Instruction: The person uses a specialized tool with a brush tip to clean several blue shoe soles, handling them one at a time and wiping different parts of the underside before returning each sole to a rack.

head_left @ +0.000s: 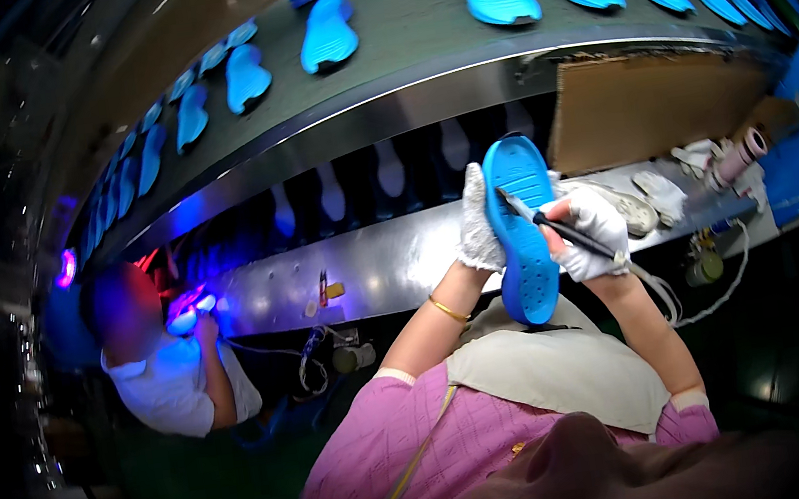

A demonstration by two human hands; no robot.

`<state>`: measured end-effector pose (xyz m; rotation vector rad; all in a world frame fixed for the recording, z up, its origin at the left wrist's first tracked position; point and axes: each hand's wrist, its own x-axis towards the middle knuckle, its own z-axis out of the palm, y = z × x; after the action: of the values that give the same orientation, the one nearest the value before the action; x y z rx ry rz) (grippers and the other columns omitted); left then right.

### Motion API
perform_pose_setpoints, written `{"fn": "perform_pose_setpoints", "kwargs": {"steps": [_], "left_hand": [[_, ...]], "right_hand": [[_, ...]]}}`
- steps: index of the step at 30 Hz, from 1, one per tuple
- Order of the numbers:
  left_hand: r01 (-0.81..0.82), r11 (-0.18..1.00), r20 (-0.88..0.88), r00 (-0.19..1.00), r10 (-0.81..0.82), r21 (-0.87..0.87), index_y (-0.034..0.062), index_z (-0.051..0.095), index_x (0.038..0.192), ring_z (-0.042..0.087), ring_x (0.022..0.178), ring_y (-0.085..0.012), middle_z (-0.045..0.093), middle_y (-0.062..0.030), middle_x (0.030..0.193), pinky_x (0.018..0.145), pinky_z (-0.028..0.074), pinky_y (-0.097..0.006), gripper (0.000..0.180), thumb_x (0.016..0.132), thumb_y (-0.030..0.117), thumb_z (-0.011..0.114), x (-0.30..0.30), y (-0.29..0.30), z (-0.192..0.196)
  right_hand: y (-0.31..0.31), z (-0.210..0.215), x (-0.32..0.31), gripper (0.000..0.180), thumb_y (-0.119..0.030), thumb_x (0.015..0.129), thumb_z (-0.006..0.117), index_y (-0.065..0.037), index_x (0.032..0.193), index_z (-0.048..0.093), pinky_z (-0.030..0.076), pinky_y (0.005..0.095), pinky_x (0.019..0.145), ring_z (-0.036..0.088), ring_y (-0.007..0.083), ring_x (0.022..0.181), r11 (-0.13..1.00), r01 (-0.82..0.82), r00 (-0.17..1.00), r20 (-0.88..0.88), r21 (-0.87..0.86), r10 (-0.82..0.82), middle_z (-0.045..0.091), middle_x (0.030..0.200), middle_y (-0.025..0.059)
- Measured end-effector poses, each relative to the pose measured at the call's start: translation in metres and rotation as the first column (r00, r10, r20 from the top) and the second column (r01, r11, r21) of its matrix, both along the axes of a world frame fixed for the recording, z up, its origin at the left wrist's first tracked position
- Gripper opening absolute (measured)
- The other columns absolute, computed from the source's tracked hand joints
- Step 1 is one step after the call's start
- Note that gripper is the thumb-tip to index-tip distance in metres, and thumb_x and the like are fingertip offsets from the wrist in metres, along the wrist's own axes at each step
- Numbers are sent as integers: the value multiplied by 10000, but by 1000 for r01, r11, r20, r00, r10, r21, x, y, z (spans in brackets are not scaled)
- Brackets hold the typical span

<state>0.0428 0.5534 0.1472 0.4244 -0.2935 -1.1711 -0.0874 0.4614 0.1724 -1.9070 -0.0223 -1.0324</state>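
A blue shoe sole (529, 278) stands on end in front of me, its ridged and dotted face turned up toward me. My left hand (477, 224), in a white glove, is closed around the sole's left edge; part of its fingers is hidden behind the sole. My right hand (594, 229), gloved with some fingertips bare, grips a slim tool with a dark handle (582, 238). The pale, flat tip of this tool touches or hovers just over the upper middle of the sole; whether it is a brush or a blade I cannot make out.
Beyond the metal bench (323, 285), a belt (410, 21) carries several blue soles (328, 35). A cardboard sheet (658, 104) leans at the right, near a pale shoe piece (628, 209) and a pink roll (742, 154). At left, a co-worker (173, 370) works under bluish light.
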Motion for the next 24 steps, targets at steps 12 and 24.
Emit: {"fn": "perform_pose_setpoints", "kwargs": {"steps": [12, 24], "left_hand": [[-41, 972, 398, 916, -57, 232, 67, 444, 1314, 600, 1006, -224, 584, -127, 1158, 875, 522, -375, 845, 817, 741, 334, -15, 33, -32], [68, 950, -88, 991, -99, -306, 29, 395, 1332, 591, 997, -309, 572, -162, 1201, 897, 488, -464, 1158, 581, 910, 379, 1, -5, -2]], "right_hand": [[-6, -25, -29, 91, 15, 809, 655, -22, 841, 578, 489, 245, 656, 600, 110, 697, 959, -107, 968, -192, 264, 161, 624, 799, 70], [8, 14, -25, 125, 23, 729, 716, -18, 796, 620, 485, 264, 717, 622, 159, 775, 939, -265, 934, -183, 221, 307, 649, 820, 93]]}}
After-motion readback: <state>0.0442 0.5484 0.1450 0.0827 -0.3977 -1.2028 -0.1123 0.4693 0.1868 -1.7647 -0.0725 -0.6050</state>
